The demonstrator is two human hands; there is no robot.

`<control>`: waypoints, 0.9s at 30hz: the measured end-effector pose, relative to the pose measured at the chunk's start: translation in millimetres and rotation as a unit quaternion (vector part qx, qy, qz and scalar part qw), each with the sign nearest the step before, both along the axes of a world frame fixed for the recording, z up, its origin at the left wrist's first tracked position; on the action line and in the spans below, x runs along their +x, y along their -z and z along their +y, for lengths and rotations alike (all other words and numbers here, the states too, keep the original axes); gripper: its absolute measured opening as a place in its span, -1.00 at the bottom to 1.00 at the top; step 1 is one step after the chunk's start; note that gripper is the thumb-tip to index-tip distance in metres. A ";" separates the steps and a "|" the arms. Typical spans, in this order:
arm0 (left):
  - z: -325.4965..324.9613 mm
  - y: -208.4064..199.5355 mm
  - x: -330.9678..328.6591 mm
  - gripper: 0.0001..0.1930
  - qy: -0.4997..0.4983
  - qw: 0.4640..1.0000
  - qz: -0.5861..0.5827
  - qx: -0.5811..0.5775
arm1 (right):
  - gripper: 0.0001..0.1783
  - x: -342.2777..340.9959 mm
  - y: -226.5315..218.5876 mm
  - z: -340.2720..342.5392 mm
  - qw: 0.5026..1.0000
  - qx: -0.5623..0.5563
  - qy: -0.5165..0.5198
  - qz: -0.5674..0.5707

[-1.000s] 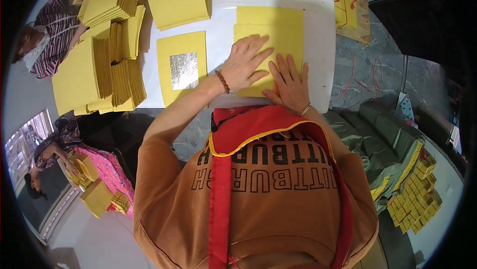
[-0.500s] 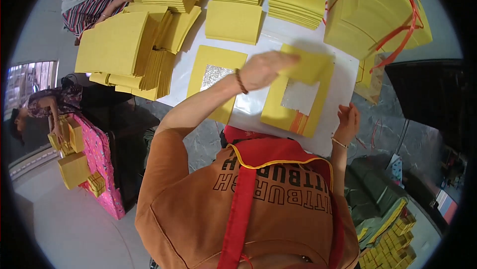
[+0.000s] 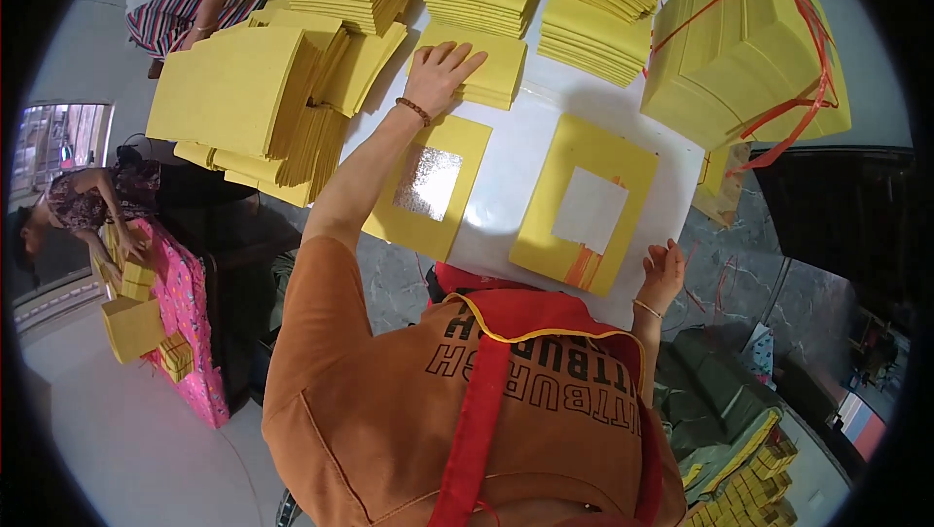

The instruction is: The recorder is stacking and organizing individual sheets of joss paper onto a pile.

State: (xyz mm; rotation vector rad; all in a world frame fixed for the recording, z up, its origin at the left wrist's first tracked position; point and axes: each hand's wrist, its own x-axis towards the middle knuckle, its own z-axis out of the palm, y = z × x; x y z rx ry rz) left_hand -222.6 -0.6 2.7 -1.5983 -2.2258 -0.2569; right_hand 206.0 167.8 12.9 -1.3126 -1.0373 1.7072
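Observation:
My left hand (image 3: 440, 79) lies palm down, fingers apart, on a small stack of yellow paper sheets (image 3: 498, 65) at the middle of the table. Below that wrist is a yellow board (image 3: 387, 220) with a shiny silver rectangle (image 3: 430, 183) on it. To the right lies a second yellow board (image 3: 628, 152), bearing a pale grey-white rectangle (image 3: 590, 211) and orange-red streaks below it. My right hand (image 3: 664, 272) is off the table's near right edge, its fingers loosely bent and apart, with nothing visible in it.
Tall yellow stacks (image 3: 229, 89) fill the left side of the white table (image 3: 486, 220), with more stacks (image 3: 593, 40) at the back. A big yellow bundle (image 3: 739, 50) tied with red cord stands at right. Two people work at left, one beside a pink-covered table (image 3: 190, 323).
My left hand has gone from above the right board, where it held a blurred yellow piece, leftward and away onto the small stack. My right hand stays near the table edge.

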 end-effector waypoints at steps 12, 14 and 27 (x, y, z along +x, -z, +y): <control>-2.2 11.4 2.1 -0.23 -0.012 0.972 -0.106 -0.209 | -0.50 -17.1 -38.4 25.3 0.961 0.263 0.071 -0.044; -4.7 7.9 -2.3 -0.24 -0.011 0.970 -0.087 -0.229 | -0.41 -19.6 -79.7 53.0 0.935 0.296 0.185 0.068; 0.2 -7.1 -0.5 -0.28 -0.048 0.950 0.015 -0.309 | -0.70 -38.9 -34.1 6.3 0.964 0.210 -0.162 -0.036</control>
